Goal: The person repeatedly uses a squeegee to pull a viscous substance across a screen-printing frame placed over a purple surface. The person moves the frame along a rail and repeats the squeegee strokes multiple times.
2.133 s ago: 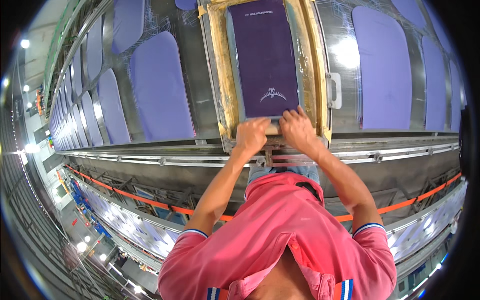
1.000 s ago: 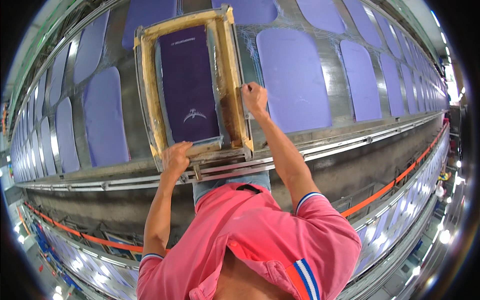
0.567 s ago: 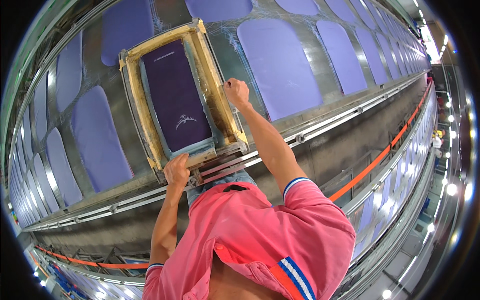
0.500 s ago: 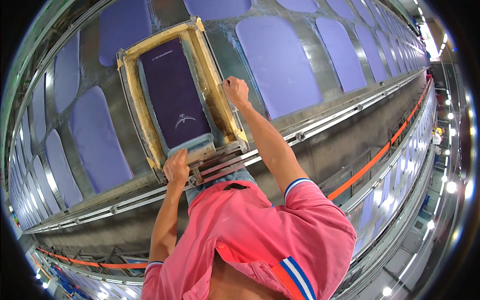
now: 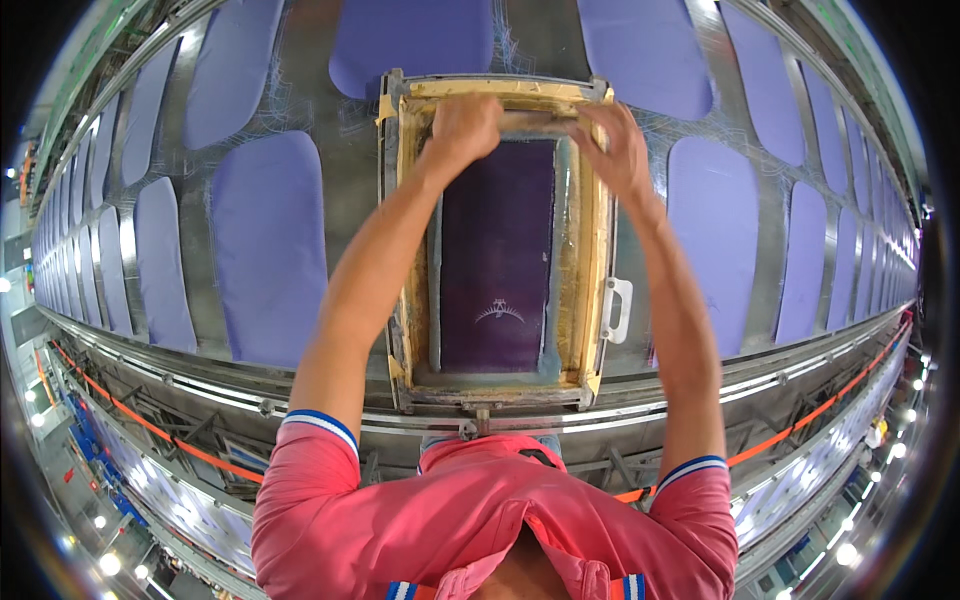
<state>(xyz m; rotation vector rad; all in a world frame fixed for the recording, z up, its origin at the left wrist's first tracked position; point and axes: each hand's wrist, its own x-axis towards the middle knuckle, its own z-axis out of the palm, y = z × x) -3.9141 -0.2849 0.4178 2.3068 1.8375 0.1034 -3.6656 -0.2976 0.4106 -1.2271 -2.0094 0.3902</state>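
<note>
Screen-printing workshop, long metal table [image 5: 352,185], rows of purple panels [image 5: 268,245], framed screen [image 5: 495,250]

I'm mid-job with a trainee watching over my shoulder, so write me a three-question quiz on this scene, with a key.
1. Multiple choice: Where is the bar that shows between the left hand and the right hand?
A. At the frame's near end
B. At the far end of the frame
C. Halfway along the frame

2. True or false: The pale emblem on the dark purple panel lies closer to the frame's near end than to its far end.

3. Fill in: The white handle is on the frame's ____ side.

Key: 1. B; 2. True; 3. right
</note>
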